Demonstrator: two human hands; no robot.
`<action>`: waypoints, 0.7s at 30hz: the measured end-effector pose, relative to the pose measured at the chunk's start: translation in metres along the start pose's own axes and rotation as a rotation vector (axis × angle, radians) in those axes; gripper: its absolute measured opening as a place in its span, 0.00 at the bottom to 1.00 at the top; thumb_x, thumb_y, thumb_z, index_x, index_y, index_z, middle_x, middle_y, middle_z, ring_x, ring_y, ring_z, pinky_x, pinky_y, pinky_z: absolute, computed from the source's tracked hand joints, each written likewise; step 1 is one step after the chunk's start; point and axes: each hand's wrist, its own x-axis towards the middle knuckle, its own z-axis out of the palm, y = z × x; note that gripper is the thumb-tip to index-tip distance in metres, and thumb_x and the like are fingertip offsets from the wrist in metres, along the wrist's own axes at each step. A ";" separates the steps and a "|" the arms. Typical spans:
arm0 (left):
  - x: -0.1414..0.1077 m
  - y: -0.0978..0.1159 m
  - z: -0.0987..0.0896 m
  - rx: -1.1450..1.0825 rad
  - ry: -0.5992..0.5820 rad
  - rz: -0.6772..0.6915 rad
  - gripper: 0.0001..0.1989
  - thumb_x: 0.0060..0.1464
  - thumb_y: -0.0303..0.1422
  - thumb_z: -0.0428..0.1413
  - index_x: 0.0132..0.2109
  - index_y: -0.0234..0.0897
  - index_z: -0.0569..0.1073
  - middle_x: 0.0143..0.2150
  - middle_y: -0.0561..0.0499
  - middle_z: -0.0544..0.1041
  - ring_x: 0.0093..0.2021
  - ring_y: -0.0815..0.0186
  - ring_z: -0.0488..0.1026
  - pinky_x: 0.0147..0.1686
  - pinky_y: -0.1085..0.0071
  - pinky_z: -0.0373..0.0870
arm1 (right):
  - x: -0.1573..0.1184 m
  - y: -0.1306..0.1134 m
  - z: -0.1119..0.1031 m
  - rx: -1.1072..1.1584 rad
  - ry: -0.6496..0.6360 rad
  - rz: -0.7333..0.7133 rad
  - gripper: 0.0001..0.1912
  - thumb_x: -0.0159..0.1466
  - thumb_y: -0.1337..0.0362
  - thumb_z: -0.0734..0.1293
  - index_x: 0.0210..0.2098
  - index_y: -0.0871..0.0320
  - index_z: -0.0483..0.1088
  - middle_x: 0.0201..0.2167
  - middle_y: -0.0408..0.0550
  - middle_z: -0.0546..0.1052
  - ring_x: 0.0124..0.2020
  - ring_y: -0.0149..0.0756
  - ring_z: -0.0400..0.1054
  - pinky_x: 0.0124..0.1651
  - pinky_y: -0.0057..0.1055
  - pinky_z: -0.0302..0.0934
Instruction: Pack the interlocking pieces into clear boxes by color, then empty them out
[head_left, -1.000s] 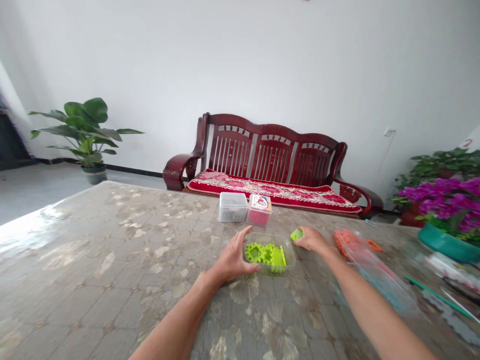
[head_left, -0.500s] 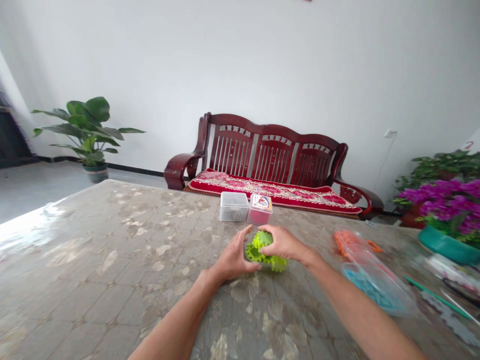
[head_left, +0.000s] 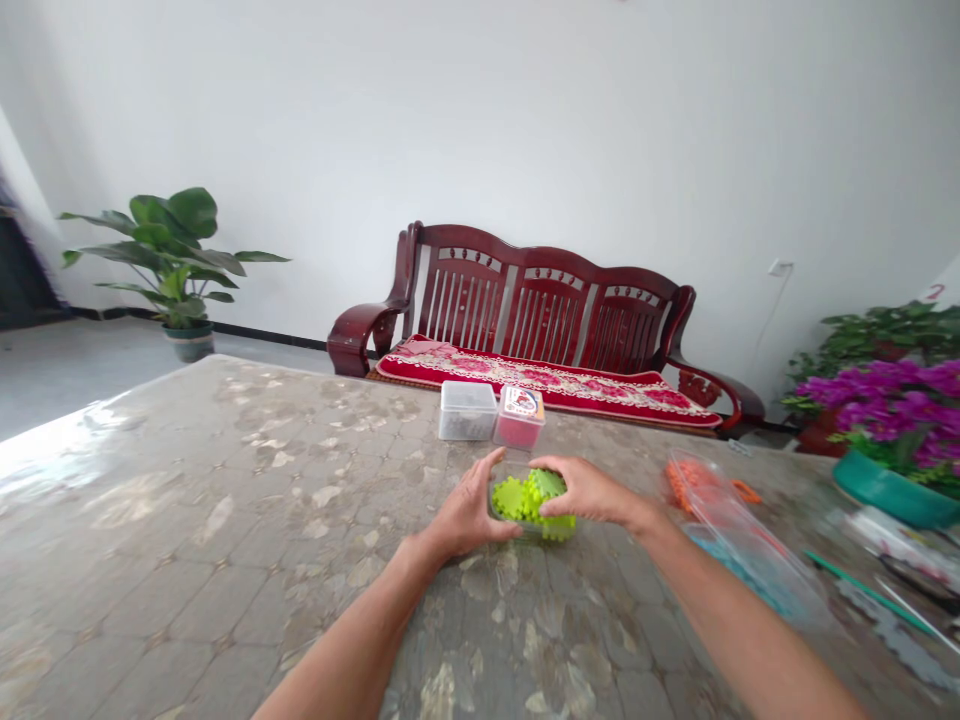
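Dark wooden settee [head_left: 544,310] against the far wall, beyond the patterned bench [head_left: 300,590]; clear tub [head_left: 529,534] mid-bench, left hand [head_left: 466,510] gripping its left side; right hand [head_left: 592,490] pinching green toothed pieces [head_left: 552,483] at the tub's right; advisable: brace walls lightly, keep pieces level.

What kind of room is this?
Probably a home living room: a carved wooden bench with a red floral cover, a potted leafy plant, and purple flowers by the table.
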 end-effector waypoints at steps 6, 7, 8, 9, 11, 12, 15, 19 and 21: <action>-0.001 0.002 0.000 -0.015 -0.012 -0.040 0.53 0.35 0.33 0.68 0.68 0.37 0.53 0.65 0.38 0.61 0.60 0.49 0.64 0.59 0.52 0.63 | -0.004 0.003 -0.006 -0.043 0.014 0.032 0.36 0.48 0.62 0.73 0.56 0.58 0.69 0.53 0.52 0.75 0.52 0.47 0.70 0.56 0.40 0.61; -0.001 0.003 0.000 -0.013 -0.012 -0.046 0.53 0.35 0.33 0.68 0.68 0.37 0.53 0.65 0.38 0.61 0.60 0.49 0.65 0.59 0.52 0.63 | -0.004 0.004 -0.008 -0.065 0.027 0.039 0.35 0.48 0.63 0.73 0.56 0.58 0.69 0.53 0.53 0.75 0.52 0.47 0.70 0.56 0.40 0.61; -0.001 0.003 0.000 -0.011 -0.013 -0.050 0.53 0.35 0.33 0.68 0.67 0.37 0.53 0.65 0.38 0.61 0.60 0.49 0.65 0.59 0.52 0.64 | -0.005 0.006 -0.010 -0.086 0.037 0.043 0.35 0.48 0.63 0.73 0.56 0.58 0.69 0.53 0.53 0.75 0.52 0.47 0.69 0.56 0.40 0.60; -0.001 0.004 0.000 -0.009 -0.014 -0.052 0.53 0.35 0.33 0.68 0.67 0.37 0.53 0.65 0.38 0.61 0.60 0.48 0.65 0.59 0.52 0.64 | -0.006 0.008 -0.012 -0.103 0.040 0.045 0.35 0.48 0.63 0.73 0.56 0.58 0.69 0.53 0.53 0.75 0.52 0.48 0.69 0.56 0.40 0.60; -0.001 0.004 0.000 -0.010 -0.012 -0.052 0.52 0.35 0.33 0.67 0.67 0.37 0.53 0.65 0.38 0.61 0.59 0.48 0.65 0.58 0.51 0.64 | -0.008 0.012 -0.014 -0.134 0.029 0.046 0.36 0.48 0.63 0.73 0.56 0.58 0.69 0.53 0.53 0.75 0.53 0.48 0.69 0.56 0.40 0.60; -0.001 0.003 0.000 -0.011 -0.012 -0.052 0.52 0.35 0.33 0.67 0.67 0.37 0.53 0.64 0.38 0.61 0.59 0.48 0.65 0.58 0.51 0.64 | -0.009 0.013 -0.015 -0.150 0.021 0.047 0.36 0.47 0.62 0.74 0.56 0.58 0.69 0.53 0.53 0.75 0.53 0.48 0.69 0.56 0.40 0.60; -0.001 0.002 0.001 -0.014 -0.010 -0.052 0.53 0.35 0.34 0.67 0.67 0.37 0.53 0.64 0.37 0.61 0.60 0.48 0.65 0.58 0.51 0.64 | -0.010 0.018 -0.016 -0.199 0.016 0.043 0.35 0.46 0.64 0.73 0.55 0.58 0.70 0.52 0.53 0.76 0.53 0.49 0.69 0.56 0.40 0.60; -0.001 0.000 0.001 -0.016 -0.013 -0.049 0.53 0.35 0.34 0.68 0.67 0.36 0.53 0.65 0.37 0.61 0.60 0.48 0.64 0.58 0.52 0.64 | -0.010 0.022 -0.015 -0.216 0.027 0.045 0.35 0.46 0.65 0.73 0.55 0.58 0.70 0.52 0.54 0.76 0.52 0.49 0.69 0.56 0.41 0.60; 0.000 0.000 0.001 -0.018 -0.012 -0.045 0.53 0.36 0.34 0.68 0.67 0.37 0.53 0.65 0.37 0.61 0.60 0.48 0.64 0.58 0.51 0.64 | -0.008 0.022 -0.015 -0.191 0.037 0.048 0.35 0.47 0.65 0.73 0.55 0.58 0.70 0.52 0.53 0.76 0.51 0.48 0.70 0.56 0.41 0.60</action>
